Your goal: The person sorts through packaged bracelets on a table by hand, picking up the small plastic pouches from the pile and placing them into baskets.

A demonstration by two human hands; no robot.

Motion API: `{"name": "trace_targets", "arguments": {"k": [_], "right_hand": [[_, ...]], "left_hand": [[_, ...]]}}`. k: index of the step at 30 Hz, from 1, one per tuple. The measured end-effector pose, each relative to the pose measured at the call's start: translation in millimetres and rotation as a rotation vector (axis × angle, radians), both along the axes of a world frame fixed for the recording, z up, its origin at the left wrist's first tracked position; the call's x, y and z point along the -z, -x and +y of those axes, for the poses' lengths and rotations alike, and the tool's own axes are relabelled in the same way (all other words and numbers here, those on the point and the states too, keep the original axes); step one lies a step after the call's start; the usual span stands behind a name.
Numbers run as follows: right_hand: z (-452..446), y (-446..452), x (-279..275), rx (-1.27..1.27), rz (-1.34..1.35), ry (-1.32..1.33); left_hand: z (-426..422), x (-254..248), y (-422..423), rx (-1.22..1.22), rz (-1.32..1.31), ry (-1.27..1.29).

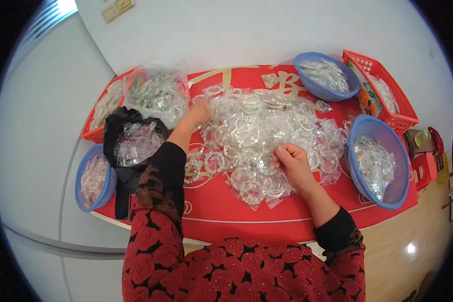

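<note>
A broad heap of small clear plastic bags [256, 121] lies across the middle of the red-covered table, many with a ring-shaped bracelet inside. My left hand [200, 111] reaches to the heap's upper left edge; its fingers are mostly hidden, so their grip does not show. Over the heap's lower right part, my right hand [293, 161] is closed, thumb and fingers pressed together. Whatever it pinches is too small to make out. Close to my left forearm, a few bagged bracelets [215, 162] lie on the red cloth.
Left of the heap stand a clear bag of packets [161, 93], a black bag [117, 126], a red basket [93, 132] and a blue basket [79, 189]. To the right are two blue baskets [360, 126] and another red basket [410, 118]. A white wall [226, 35] rises behind.
</note>
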State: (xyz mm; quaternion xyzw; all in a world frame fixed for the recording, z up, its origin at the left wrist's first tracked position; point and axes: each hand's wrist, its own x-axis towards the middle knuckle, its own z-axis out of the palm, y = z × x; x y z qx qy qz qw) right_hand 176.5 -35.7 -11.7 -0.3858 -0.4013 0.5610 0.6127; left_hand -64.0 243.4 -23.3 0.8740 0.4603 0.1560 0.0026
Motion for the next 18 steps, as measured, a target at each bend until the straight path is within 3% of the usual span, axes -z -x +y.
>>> {"name": "trace_targets", "arguments": {"k": [3, 6, 9, 15, 18], "right_hand": [[0, -1, 1, -0.016, 0.017, 0.008], [2, -1, 4, -0.026, 0.004, -0.002], [1, -1, 3, -0.029, 0.004, -0.008], [0, 0, 3, -0.03, -0.043, -0.041], [0, 0, 4, -0.036, -0.075, -0.066]], "left_hand": [[-32, -33, -12, -0.043, -0.154, 0.24], [-35, -36, -7, 0.035, -0.523, 0.216], [-49, -51, -3, 0.013, -0.829, 0.347], [-109, -77, -9, 0.141, -1.095, 0.498], [-149, -72, -24, 0.08, -1.281, 0.576]]}}
